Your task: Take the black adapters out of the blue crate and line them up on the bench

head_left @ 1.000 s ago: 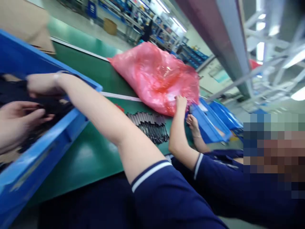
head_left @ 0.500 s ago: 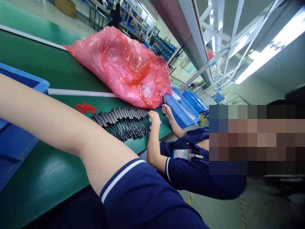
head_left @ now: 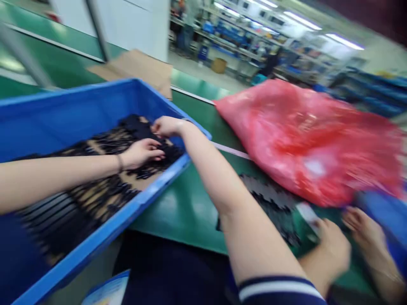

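Note:
Both my hands are inside a large blue bin [head_left: 159, 186] that holds rows of black blocks with thin cables [head_left: 60, 224]. My left hand [head_left: 143, 153] hovers at or touches the blocks near the bin's right end, its fingers loosely bent and apart. Just beyond it, my right hand [head_left: 170, 127] curls its fingers down at the edge of a dark cluster of black blocks [head_left: 136, 127]. Blur hides whether those fingers grip a block. Brown cardboard shows between the rows.
A red plastic bag [head_left: 286, 131] lies on the green table [head_left: 190, 207] at right. Below it is another row of black cabled blocks [head_left: 270, 203]. A co-worker's hands [head_left: 333, 241] are at the far right, beside another blue bin [head_left: 381, 212]. Flat cardboard [head_left: 140, 70] lies behind my bin.
My view has swung left to the blue bin, and both my hands now show inside it. Earlier only one arm crossed the view, its hand out of frame.

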